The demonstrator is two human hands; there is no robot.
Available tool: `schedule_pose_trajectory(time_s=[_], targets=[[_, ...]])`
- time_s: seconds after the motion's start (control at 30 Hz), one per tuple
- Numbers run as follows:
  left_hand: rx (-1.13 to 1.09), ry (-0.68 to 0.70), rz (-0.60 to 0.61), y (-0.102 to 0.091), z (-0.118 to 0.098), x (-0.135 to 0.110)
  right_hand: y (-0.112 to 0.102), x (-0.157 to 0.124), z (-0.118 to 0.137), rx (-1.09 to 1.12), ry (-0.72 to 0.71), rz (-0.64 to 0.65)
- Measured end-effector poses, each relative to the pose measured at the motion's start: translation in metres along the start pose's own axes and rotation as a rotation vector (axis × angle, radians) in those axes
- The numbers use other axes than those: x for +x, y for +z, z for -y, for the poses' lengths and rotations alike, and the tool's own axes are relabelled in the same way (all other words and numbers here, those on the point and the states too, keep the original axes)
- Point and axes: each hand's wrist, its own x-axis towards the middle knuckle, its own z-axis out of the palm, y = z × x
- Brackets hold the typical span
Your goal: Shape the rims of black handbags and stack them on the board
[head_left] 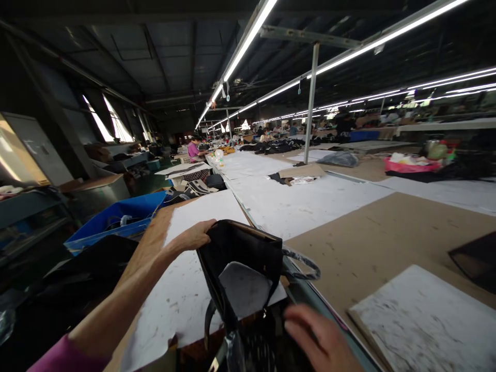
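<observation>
A black handbag (pixel 240 253) stands open on the near end of a long work table, with a pale grey sheet showing inside it and a wrapped handle (pixel 304 263) sticking out to the right. My left hand (pixel 192 237) is closed on the bag's upper left rim, arm reaching in from the lower left in a pink sleeve. My right hand (pixel 320 338) is at the bottom edge, blurred, its fingers bent over the bag's dark lower part; whether it grips anything is unclear.
White paper (pixel 182 289) and brown board (pixel 372 243) cover the table. A blue bin (pixel 116 219) and dark fabric (pixel 70 279) lie left. A grey speckled board (pixel 430 315) sits at right. A steel post (pixel 310 103) stands mid-table. A person in pink (pixel 192 150) works farther back.
</observation>
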Motion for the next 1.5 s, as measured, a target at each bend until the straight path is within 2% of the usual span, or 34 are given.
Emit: schedule_pose_trajectory(time_s=[0.03, 0.07, 0.1, 0.17, 0.23, 0.33, 0.5, 0.6, 0.67, 0.73, 0.8, 0.93, 1.03, 1.17, 1.27, 1.37, 1.5], targets=[[0.0, 0.015, -0.003, 0.0, 0.0, -0.001, -0.005, 0.014, 0.005, -0.03, -0.015, -0.109], [0.006, 0.03, -0.012, 0.001, 0.0, -0.001, -0.008, 0.029, 0.011, -0.099, -0.081, -0.286], [0.013, 0.042, -0.022, 0.001, 0.0, -0.001, -0.011, 0.045, 0.015, -0.171, -0.14, -0.394], [0.016, 0.049, -0.023, 0.002, 0.001, -0.001, -0.014, 0.075, 0.021, -0.266, -0.178, -0.453], [0.015, 0.046, -0.007, -0.001, 0.002, -0.001, -0.016, 0.098, 0.022, -0.305, -0.126, -0.38], [0.022, 0.074, 0.026, -0.011, 0.006, 0.0, -0.026, 0.118, 0.022, -0.302, -0.014, -0.262], [-0.079, 0.1, 0.242, -0.03, 0.017, 0.004, -0.054, 0.126, 0.019, -0.134, -0.011, -0.099], [-0.199, 0.088, 0.323, -0.027, 0.025, 0.005, -0.058, 0.126, 0.013, -0.073, -0.017, -0.04], [-0.276, 0.064, 0.335, -0.02, 0.027, 0.004, -0.056, 0.125, 0.009, -0.013, -0.014, -0.033], [-0.293, 0.056, 0.313, -0.016, 0.027, 0.001, -0.053, 0.124, 0.008, 0.03, 0.005, -0.036], [-0.211, 0.072, 0.252, -0.015, 0.024, -0.002, -0.05, 0.122, 0.009, 0.039, 0.023, -0.037], [0.157, 0.092, 0.016, -0.017, 0.011, -0.007, -0.043, 0.116, 0.01, 0.014, 0.034, -0.067], [0.358, 0.2, -0.109, -0.016, -0.006, -0.01, -0.037, 0.113, 0.009, 0.003, 0.053, -0.108], [0.429, 0.456, -0.16, -0.005, -0.039, -0.01, -0.033, 0.11, 0.009, 0.012, 0.047, -0.131], [0.469, 0.587, -0.179, 0.008, -0.061, -0.001, -0.034, 0.108, 0.012, -0.059, 0.058, -0.147], [0.499, 0.65, -0.191, 0.022, -0.071, 0.015, -0.037, 0.105, 0.015, -0.081, 0.062, -0.142], [0.481, 0.62, -0.186, 0.034, -0.068, 0.03, -0.037, 0.102, 0.015, -0.083, 0.042, -0.155]])
